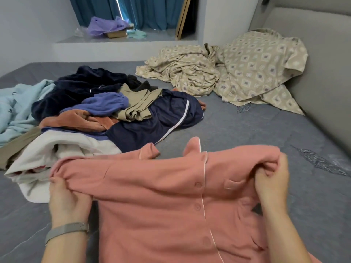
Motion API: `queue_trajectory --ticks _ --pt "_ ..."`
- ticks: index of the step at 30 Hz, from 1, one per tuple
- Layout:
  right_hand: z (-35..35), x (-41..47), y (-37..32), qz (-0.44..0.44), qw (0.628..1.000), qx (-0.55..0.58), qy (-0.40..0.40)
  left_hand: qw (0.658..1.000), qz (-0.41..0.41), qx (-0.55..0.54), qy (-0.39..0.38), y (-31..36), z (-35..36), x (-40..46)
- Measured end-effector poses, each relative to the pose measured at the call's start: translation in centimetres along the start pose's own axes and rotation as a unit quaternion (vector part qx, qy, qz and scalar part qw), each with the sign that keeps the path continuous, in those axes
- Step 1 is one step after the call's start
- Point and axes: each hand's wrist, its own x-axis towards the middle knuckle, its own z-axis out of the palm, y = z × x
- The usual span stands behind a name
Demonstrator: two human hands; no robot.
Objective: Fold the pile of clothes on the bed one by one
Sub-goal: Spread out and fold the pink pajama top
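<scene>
Pink pajama shirt (171, 196) held up over bed (256, 133), button side facing. Left hand (66, 194) and right hand (271, 179) each clutching a shoulder. Pile (98, 109) waiting behind-left. Step: spreading. Next, likely: lay flat, fold sleeves inward.

both hands (68, 194) (273, 185) raised, fingers curled
</scene>
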Motion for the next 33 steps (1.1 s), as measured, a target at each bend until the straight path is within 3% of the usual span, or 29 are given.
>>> queue_trajectory --ticks 2,4,6,8,11,13,16,19,20,22,24,26,27,31,33 --pt "-0.7 0.1 0.7 -0.032 0.993 -0.113 0.001 0.992 0.022 0.121 0.004 3.1 3.6 -5.7" --pt "-1.0 -0.1 1.0 -0.045 0.981 -0.186 -0.022 0.961 -0.011 0.274 0.033 2.5 6.5 -9.0" --pt "-0.9 -0.4 1.0 -0.009 0.972 -0.224 -0.077 0.864 -0.011 0.500 0.060 1.0 7.8 -10.8" --pt "-1.5 -0.2 1.4 0.085 0.949 -0.240 -0.187 0.766 0.084 0.637 0.035 -0.6 9.6 -13.5" --pt "-2.6 -0.9 0.6 0.100 0.842 -0.319 -0.424 0.691 0.196 0.690 -0.092 -2.9 12.6 -17.8" --pt "-2.8 -2.0 -0.5 0.059 0.799 -0.338 -0.494 0.702 0.211 0.643 -0.222 -4.6 14.0 -18.9" --pt "-3.1 -3.6 -2.1 -0.018 0.837 -0.268 -0.477 0.740 0.181 0.568 -0.310 -5.2 15.5 -19.3" --pt "-4.7 -3.3 -2.3 -0.024 0.877 -0.141 -0.458 0.701 0.160 0.626 -0.302 -5.7 15.9 -16.8" --pt "-5.4 -2.6 -1.8 -0.030 0.905 -0.126 -0.405 0.692 0.121 0.648 -0.294 -5.5 16.1 -15.7" --pt "-6.5 -0.7 -0.4 -0.098 0.957 -0.157 -0.223 0.689 0.050 0.665 -0.284 -5.1 16.9 -13.9" --pt "-6.8 0.9 1.1 -0.142 0.969 -0.191 -0.065 0.645 0.038 0.701 -0.301 -4.3 18.2 -13.0" --pt "-6.3 1.7 1.7 -0.128 0.975 -0.182 -0.010 0.631 0.046 0.712 -0.304 -3.4 19.9 -11.6" --pt "-5.9 2.0 1.9 -0.124 0.977 -0.174 0.000 0.652 0.055 0.696 -0.295 -2.7 20.8 -10.7" --pt "-4.7 3.6 2.3 -0.132 0.983 -0.121 0.039 0.822 0.113 0.534 -0.160 1.1 25.1 -7.4" --pt "-3.6 4.7 2.2 -0.136 0.986 -0.094 0.026 0.851 0.190 0.478 -0.109 2.7 27.6 -5.8"
